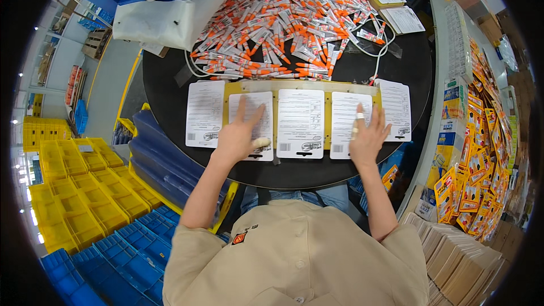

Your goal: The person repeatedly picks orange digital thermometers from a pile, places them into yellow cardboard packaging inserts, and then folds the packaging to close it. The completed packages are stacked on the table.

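On the black table point(362, 68), both hands point(241, 133) press flat, open-palmed, on white cards point(300, 122).

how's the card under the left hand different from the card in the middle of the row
The left hand lies flat on the second card, hiding much of its print; the middle card lies bare between the two hands, its print fully in view. The second card sits slightly tilted, while the middle card looks squarer to the yellow tray. The right hand rests on a fourth card, not the middle one. Both are white printed cards with a hang slot at the near edge.
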`<control>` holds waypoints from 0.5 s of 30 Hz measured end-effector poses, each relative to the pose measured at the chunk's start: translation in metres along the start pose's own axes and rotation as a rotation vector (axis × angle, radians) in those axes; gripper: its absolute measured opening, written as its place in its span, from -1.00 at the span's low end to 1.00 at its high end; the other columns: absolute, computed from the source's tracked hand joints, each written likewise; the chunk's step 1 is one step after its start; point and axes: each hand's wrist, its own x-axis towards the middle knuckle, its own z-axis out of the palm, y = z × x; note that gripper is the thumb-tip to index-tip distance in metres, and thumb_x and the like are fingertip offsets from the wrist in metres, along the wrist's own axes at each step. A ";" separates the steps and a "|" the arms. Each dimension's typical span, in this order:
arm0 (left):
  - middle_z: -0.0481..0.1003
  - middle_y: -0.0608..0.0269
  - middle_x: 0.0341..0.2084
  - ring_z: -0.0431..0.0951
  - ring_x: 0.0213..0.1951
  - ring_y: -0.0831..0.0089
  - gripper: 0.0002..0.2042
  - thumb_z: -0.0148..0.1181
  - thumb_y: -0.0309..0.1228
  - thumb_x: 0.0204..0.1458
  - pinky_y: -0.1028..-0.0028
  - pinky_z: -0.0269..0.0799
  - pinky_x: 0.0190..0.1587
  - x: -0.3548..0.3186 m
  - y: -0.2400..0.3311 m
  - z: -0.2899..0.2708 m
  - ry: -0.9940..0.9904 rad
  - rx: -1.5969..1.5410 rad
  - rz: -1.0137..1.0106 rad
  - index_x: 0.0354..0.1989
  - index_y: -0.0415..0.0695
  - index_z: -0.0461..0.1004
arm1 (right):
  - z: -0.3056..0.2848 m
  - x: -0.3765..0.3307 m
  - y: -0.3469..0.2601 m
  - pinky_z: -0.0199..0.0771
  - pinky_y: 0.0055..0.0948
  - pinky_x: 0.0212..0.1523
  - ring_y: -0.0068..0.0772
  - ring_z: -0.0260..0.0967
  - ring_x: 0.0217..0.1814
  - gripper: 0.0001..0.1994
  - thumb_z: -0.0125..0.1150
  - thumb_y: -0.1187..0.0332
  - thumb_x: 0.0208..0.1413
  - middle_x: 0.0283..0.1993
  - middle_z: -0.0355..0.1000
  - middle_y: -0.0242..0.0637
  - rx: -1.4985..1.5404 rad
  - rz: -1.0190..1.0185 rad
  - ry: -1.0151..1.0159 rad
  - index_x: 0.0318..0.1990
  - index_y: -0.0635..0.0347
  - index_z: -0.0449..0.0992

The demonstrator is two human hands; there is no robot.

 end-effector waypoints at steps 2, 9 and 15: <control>-0.14 -0.14 0.35 0.57 -0.22 -0.05 -0.19 0.39 -0.09 -0.22 0.24 0.53 -0.22 0.010 0.005 -0.008 -0.162 0.126 -0.013 0.29 0.41 0.13 | 0.009 0.008 0.004 -0.38 0.35 0.31 0.19 -0.27 0.46 -0.52 0.00 0.34 0.09 0.35 -0.04 0.09 -0.065 -0.084 -0.020 0.22 -0.04 0.32; -0.10 -0.14 0.34 0.57 -0.23 -0.04 -0.24 0.36 -0.11 -0.18 0.26 0.53 -0.23 0.024 -0.024 -0.015 -0.209 0.040 0.104 0.28 0.40 0.16 | 0.042 0.104 0.211 0.27 -0.04 0.13 0.21 0.25 0.18 -0.39 -0.21 -0.07 0.23 0.20 0.25 0.18 0.273 0.762 0.071 0.23 0.25 0.20; -0.12 -0.22 0.33 0.51 -0.10 -0.11 -0.32 0.15 -0.16 0.02 0.17 0.48 -0.12 0.028 0.044 0.004 0.072 -0.152 0.377 0.34 0.04 0.06 | 0.114 0.059 0.275 0.29 0.00 0.08 0.26 0.31 0.08 -0.39 -0.31 -0.08 0.24 -0.03 0.40 0.23 0.192 0.967 0.042 -0.07 0.38 0.43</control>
